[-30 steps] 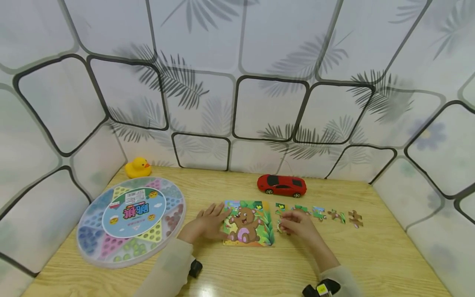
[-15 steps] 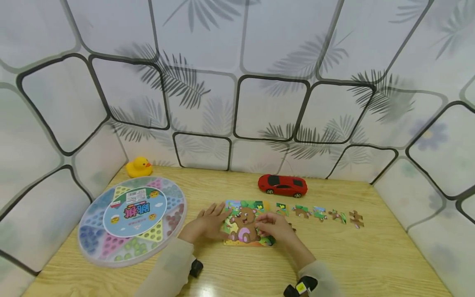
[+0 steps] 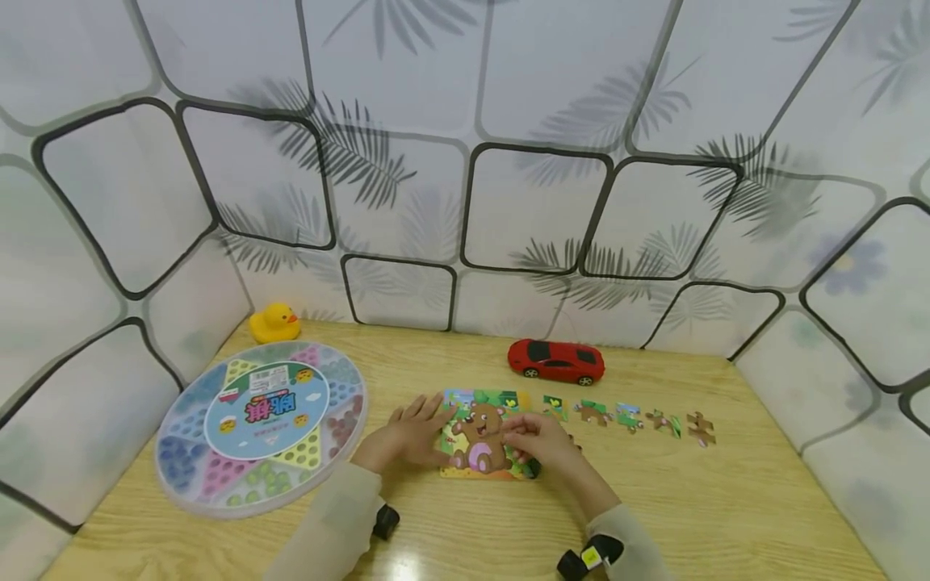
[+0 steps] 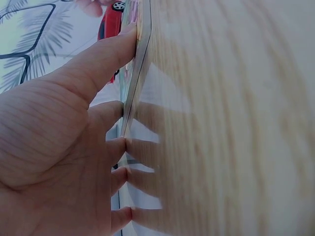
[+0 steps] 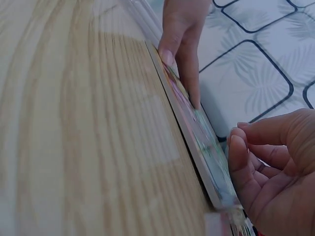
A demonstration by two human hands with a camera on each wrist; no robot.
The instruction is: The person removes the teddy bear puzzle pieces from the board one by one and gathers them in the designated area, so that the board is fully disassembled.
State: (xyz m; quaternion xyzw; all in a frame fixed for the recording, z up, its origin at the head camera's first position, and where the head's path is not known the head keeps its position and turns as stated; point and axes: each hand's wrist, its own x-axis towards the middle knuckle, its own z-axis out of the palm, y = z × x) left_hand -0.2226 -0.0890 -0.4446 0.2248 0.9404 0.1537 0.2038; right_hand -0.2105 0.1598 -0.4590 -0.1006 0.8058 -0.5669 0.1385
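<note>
Pressing left hand (image 3: 407, 438) flat on bear puzzle (image 3: 485, 436) | right hand (image 3: 539, 440) fingers curled over puzzle, grip unclear

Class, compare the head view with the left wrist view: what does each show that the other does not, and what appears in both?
Only the head view shows the yellow duck, the round game box, the loose puzzle pieces and the right hand on the bear puzzle. Only the left wrist view shows the puzzle's thin edge and the palm close up. Both show the left hand flat against the puzzle, the red car and the table.
</note>
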